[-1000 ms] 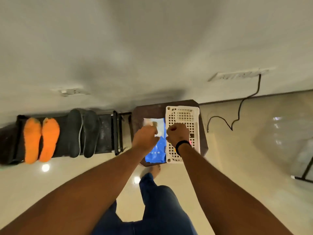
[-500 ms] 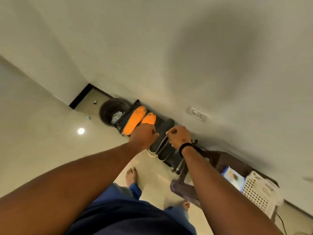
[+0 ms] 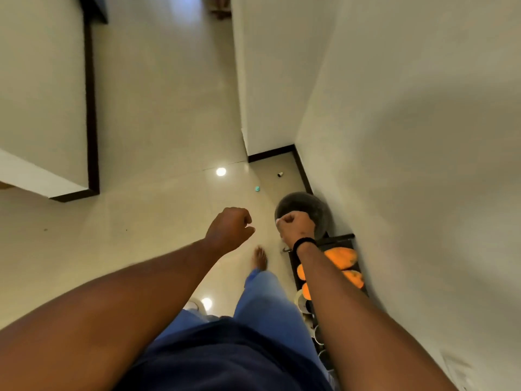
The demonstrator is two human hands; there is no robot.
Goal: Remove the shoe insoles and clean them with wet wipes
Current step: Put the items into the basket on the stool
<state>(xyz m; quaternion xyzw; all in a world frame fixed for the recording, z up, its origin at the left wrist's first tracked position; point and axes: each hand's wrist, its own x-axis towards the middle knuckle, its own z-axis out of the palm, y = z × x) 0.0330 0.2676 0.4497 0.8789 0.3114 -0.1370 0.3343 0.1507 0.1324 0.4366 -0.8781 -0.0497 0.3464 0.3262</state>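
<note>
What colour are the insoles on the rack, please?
Bright orange insoles, seen best in the head view.

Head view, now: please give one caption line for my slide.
Right hand, fingers curled, held over the dark bin; left hand fisted beside it; orange insoles on the rack.

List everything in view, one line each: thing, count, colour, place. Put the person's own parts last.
insoles: two, orange, on the dark rack by the right wall
rack: one, black, along the right wall
bin: one, dark round, floor near the wall corner, beyond the rack
small objects: two, a teal one and a dark one, on the floor
wipe: white bit, showing at the right fist
wristband: one, black, right wrist
left hand: fist, nothing seen in it
right hand: fist over the bin
foot: one, bare, on the floor
</note>
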